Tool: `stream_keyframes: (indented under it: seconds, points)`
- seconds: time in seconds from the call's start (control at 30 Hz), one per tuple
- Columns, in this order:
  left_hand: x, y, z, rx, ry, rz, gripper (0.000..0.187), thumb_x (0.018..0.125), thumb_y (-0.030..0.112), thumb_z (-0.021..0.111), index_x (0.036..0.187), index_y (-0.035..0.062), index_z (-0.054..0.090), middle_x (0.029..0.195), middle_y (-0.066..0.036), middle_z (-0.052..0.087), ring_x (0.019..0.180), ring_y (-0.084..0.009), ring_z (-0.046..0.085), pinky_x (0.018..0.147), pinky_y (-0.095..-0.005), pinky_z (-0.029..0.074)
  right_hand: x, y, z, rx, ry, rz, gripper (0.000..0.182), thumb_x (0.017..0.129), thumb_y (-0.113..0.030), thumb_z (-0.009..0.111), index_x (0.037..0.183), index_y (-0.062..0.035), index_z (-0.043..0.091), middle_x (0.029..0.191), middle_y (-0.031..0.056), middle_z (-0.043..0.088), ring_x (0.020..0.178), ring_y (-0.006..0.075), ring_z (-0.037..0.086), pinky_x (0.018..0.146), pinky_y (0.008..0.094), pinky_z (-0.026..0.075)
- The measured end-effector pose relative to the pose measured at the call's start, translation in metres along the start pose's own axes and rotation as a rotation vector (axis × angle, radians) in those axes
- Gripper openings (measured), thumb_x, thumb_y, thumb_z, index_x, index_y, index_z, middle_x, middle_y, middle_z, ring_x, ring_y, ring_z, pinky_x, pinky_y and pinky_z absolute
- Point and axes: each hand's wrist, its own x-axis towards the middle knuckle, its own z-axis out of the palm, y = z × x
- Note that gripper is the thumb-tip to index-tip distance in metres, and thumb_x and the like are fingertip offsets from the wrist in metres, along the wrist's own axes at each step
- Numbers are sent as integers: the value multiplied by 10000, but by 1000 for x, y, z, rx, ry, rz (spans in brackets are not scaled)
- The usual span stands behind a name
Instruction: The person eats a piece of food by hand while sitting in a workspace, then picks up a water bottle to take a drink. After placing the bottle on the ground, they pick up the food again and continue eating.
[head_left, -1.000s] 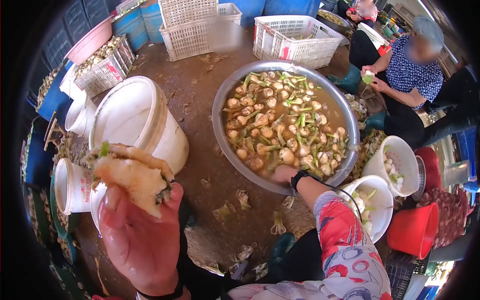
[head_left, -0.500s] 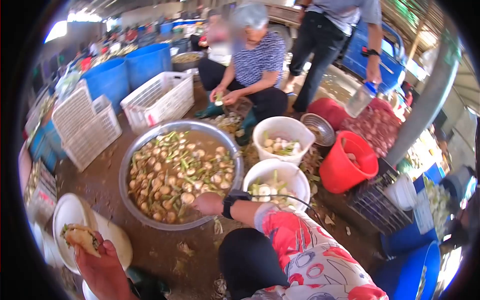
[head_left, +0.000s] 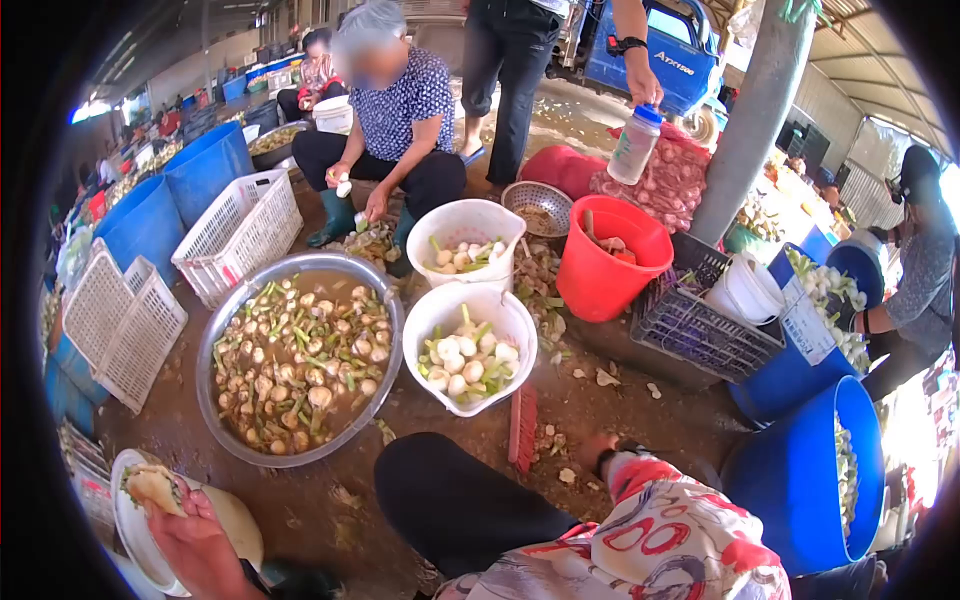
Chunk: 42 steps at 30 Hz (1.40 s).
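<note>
At the lower left, my left hand [head_left: 195,540] is closed round a filled flatbread [head_left: 155,488], with greens showing at its edge. It is held over a white bucket [head_left: 240,525]. My right hand [head_left: 597,450] is low over the littered floor, right of a red broom head [head_left: 522,430]. Its fingers are small and blurred, so whether it holds anything cannot be made out. A wide metal basin [head_left: 300,458] of muddy water holds many bulbs with green stalks. To its right, a white tub [head_left: 515,385] contains cleaner white bulbs.
Another white tub [head_left: 505,265], a red bucket [head_left: 610,285] and a black crate [head_left: 690,330] stand ahead. White crates [head_left: 235,235] and blue barrels [head_left: 215,165] are at the left. A seated person [head_left: 400,110] handles bulbs; a standing person's hand [head_left: 645,85] holds a jar.
My right hand has left the basin's near edge and moved right and down towards the floor. The view has turned right. My left hand still holds the flatbread.
</note>
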Motion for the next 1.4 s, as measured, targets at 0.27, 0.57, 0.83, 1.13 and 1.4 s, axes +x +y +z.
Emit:
stream_keyframes:
  seconds: [0.27,0.57,0.83,1.13,1.4]
  points:
    - [1,-13,3,28,207,40,254,876,191,464,1109,89,471,1040,-16,523,936,-154,485,800,-266,391,49,55,-28,231,263,-120,159,733,-147,518,806,-111,655,814,77,641,705,213,614,599,363,495]
    - [1,-26,19,99,261,48,251,881,218,459,1096,96,496,1033,-5,546,901,-156,506,756,-256,414,26,106,-124,1400,381,-309,264,814,-108,450,1066,-116,525,903,68,564,700,160,547,610,287,453]
    - [14,-37,31,166,106,-3,267,879,230,457,1128,134,478,1041,-12,540,877,-154,513,718,-261,430,108,91,-42,833,888,408,224,802,-215,446,816,-44,591,740,159,579,801,322,563,710,398,449]
    - [34,-60,74,103,216,-2,243,878,213,466,1091,99,493,970,-40,563,828,-161,518,692,-282,437,36,206,-403,1299,1434,68,296,776,-294,526,920,-62,641,807,111,632,756,215,598,679,312,446]
    - [33,-55,77,130,371,18,264,868,230,481,1112,129,493,993,-13,553,820,-147,514,673,-267,430,46,199,-481,924,1022,333,424,702,-424,582,892,-51,647,873,139,640,847,220,622,693,325,475]
